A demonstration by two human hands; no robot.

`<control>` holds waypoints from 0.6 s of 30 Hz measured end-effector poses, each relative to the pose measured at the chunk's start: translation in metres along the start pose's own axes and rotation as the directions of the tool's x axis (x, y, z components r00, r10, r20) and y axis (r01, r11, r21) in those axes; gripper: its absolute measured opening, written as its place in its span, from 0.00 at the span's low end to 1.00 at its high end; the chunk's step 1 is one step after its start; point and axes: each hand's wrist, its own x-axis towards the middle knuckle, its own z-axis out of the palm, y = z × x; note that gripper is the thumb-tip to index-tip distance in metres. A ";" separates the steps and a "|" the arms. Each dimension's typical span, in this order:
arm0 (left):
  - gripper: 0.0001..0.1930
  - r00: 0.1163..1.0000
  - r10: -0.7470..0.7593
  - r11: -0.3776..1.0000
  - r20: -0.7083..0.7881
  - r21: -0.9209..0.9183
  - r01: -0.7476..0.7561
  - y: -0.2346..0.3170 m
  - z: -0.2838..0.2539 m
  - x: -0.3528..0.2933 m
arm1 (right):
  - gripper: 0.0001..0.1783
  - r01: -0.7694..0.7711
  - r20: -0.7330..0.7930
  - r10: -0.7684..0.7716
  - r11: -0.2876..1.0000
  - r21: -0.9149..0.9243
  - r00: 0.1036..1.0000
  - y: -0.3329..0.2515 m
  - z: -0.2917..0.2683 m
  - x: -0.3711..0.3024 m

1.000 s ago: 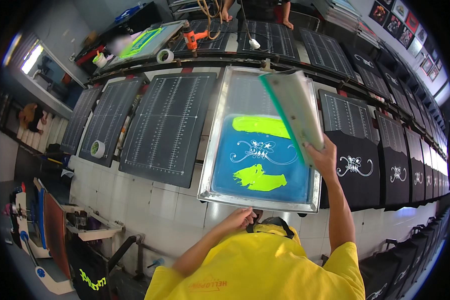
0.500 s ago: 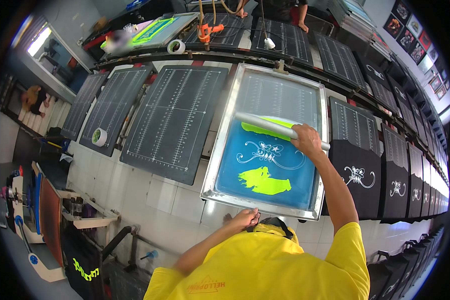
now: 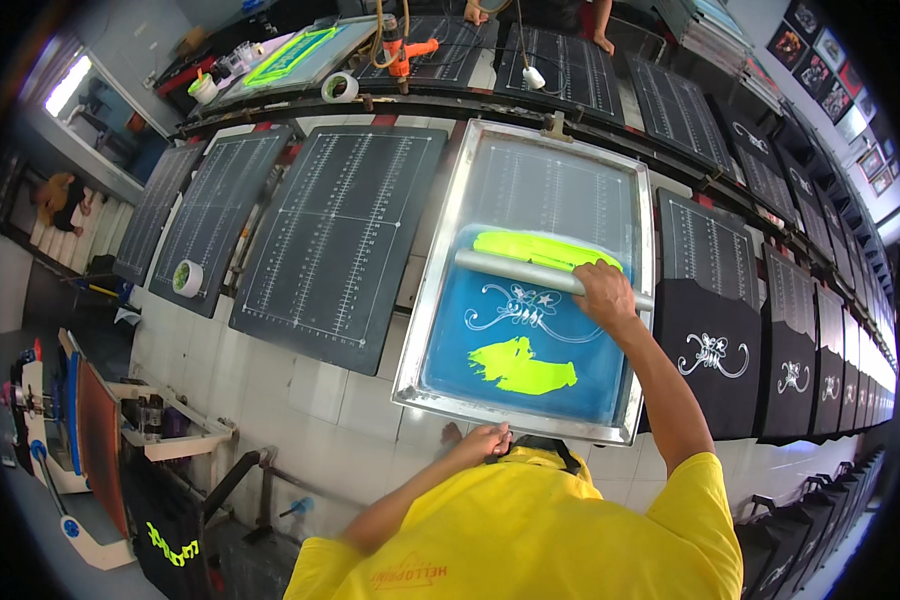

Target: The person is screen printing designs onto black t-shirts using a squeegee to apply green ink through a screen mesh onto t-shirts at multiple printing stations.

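Observation:
A metal-framed printing screen (image 3: 448, 258) with a blue mesh lies flat on the long bench. Neon yellow ink (image 3: 522, 365) is smeared near its front, and more sits behind the squeegee. My right hand (image 3: 603, 292) grips the long grey squeegee (image 3: 515, 268), which lies across the screen's middle just above a white ornamental design (image 3: 525, 308). My left hand (image 3: 482, 441) rests on the screen's near frame edge, fingers curled over it.
Dark gridded pallets (image 3: 340, 235) line the bench to the left, one with a tape roll (image 3: 187, 277). Black shirts with white prints (image 3: 715, 355) lie on pallets to the right. Another tape roll (image 3: 340, 87) and an orange tool (image 3: 410, 50) sit behind. A trolley (image 3: 160, 425) stands lower left.
My right hand brought the squeegee down from a raised, tilted position to lie flat across the screen, then drew it slightly toward me. My left hand stayed at the frame's near edge.

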 end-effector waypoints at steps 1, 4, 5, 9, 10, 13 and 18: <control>0.22 1.000 0.000 1.000 -0.002 -0.001 0.000 -0.005 -0.001 0.000 | 0.17 -0.019 -0.012 0.020 0.999 0.033 1.000 -0.003 -0.005 -0.001; 0.22 0.999 0.027 0.999 0.031 -0.025 -0.027 -0.014 -0.004 0.002 | 0.17 -0.109 0.023 0.109 0.994 0.026 0.994 0.009 -0.007 0.014; 0.22 0.998 0.041 0.999 0.049 -0.035 -0.039 -0.015 -0.005 0.002 | 0.17 -0.076 0.039 0.076 0.997 0.001 0.996 0.008 -0.004 0.013; 0.23 0.998 0.051 0.999 0.033 -0.012 -0.050 -0.013 -0.003 0.001 | 0.16 0.010 0.049 -0.007 0.998 -0.066 0.999 0.002 0.014 -0.003; 0.23 0.999 0.032 0.999 0.019 -0.004 -0.032 -0.008 -0.001 -0.003 | 0.16 0.020 0.034 -0.017 0.997 -0.077 0.999 -0.001 0.013 -0.005; 0.23 0.999 0.042 0.999 0.030 0.023 -0.042 -0.011 -0.004 -0.001 | 0.17 0.027 0.060 -0.026 0.999 -0.025 0.998 0.004 -0.005 0.006; 0.26 0.999 0.020 0.998 0.042 0.063 -0.023 -0.005 -0.001 -0.009 | 0.17 -0.027 0.086 0.028 1.000 -0.015 0.996 0.005 -0.006 0.013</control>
